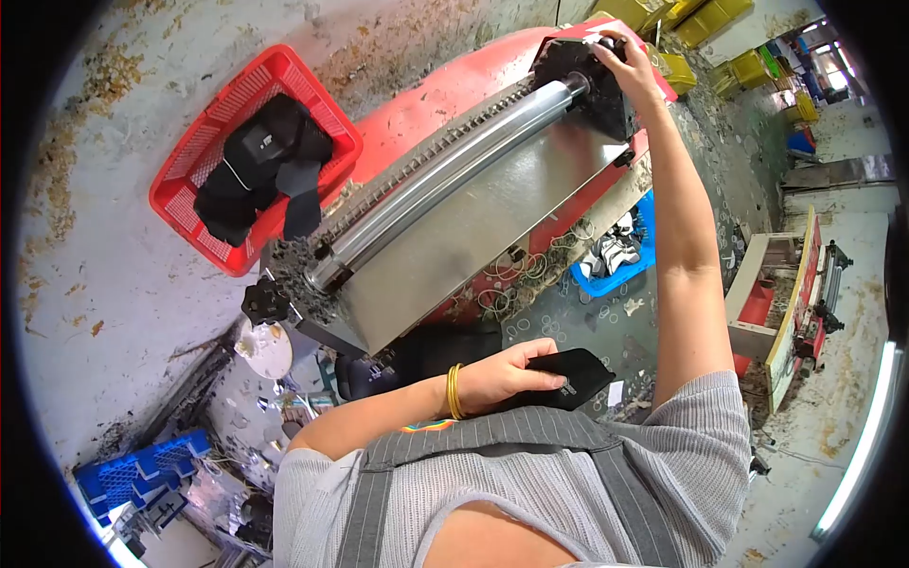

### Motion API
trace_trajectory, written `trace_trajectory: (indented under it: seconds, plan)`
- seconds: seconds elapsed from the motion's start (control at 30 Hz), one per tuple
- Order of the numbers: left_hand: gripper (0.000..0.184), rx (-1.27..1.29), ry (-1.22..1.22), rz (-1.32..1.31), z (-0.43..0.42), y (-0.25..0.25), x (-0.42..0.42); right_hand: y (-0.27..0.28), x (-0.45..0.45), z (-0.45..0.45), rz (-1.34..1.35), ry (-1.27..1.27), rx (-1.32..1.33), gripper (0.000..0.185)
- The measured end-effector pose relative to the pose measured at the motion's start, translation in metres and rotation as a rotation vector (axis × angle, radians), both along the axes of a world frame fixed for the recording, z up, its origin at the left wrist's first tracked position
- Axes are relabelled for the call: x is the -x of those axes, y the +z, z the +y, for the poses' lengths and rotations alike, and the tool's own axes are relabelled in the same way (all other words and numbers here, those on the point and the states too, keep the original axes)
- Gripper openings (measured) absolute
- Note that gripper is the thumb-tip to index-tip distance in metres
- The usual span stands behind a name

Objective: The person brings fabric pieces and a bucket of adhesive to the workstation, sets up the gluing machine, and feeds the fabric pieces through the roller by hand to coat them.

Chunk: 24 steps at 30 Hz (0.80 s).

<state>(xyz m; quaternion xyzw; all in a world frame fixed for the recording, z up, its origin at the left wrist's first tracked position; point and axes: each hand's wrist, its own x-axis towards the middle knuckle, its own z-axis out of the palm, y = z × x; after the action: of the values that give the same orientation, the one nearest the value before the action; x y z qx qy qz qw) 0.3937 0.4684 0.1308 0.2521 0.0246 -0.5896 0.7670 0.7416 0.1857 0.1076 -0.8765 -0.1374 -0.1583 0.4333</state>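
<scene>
My left hand (526, 372) is closed on a flat black piece (585, 375) with small pale print, thumb on top, close to my apron (511, 428). My right arm reaches far out, and my right hand (629, 71) has its fingers curled round a black knob (611, 42) at the far right end of a roller machine (492, 204). A shiny steel roller (454, 180) runs along the machine above its metal plate. A matching black knob (265, 300) sits at the left end, with no hand on it.
A red basket (175, 194) holding black pieces (270, 156) stands behind the machine. Below its front is a blue bin (592, 284) of black and white scraps. Another red machine (781, 312) stands right, yellow crates (715, 19) at the back, blue crates (142, 473) lower left.
</scene>
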Motion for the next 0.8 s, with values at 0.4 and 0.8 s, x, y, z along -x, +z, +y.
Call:
trace_trajectory:
  seconds: [0.4,0.8]
  plan:
    - [0.016,0.041,0.012,-0.031,0.007,-0.002,0.003,0.006,0.01,0.02,-0.091,-0.303,0.225,0.043]
    - [0.018,0.022,0.039,0.007,0.013,0.005,0.005,0.002,0.158,0.213,-0.479,0.223,0.284,0.03]
